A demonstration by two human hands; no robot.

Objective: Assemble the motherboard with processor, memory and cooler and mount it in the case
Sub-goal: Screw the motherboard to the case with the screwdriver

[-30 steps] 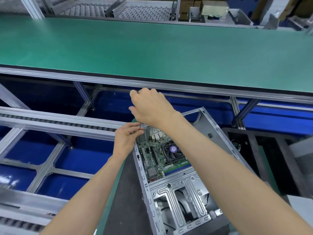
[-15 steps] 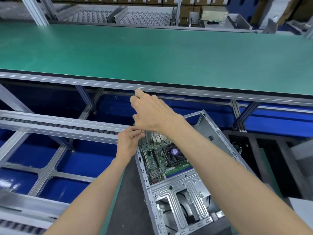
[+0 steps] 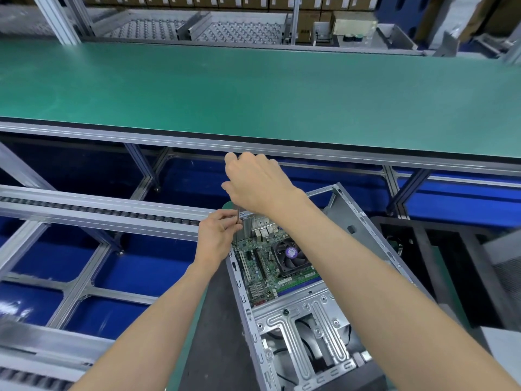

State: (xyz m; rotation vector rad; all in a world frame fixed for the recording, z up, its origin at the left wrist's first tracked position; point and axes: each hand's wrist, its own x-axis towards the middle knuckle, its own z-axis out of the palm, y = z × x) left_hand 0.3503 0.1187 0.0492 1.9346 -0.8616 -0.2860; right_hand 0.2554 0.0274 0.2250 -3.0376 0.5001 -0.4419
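The right hand (image 3: 258, 183) is curling around the top of a thin screwdriver (image 3: 238, 214). The tool is standing upright, tip pointing down. Just below, the left hand (image 3: 217, 234) is pinching its shaft. Under both hands, the board (image 3: 265, 266) is lying flat in the case (image 3: 366, 235).

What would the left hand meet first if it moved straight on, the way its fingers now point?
Probably the rear corner of the case. The left hand pinches a thin shaft there, its fingertips pointing right toward the metal wall beside the motherboard. Depth is unclear; they may already touch.
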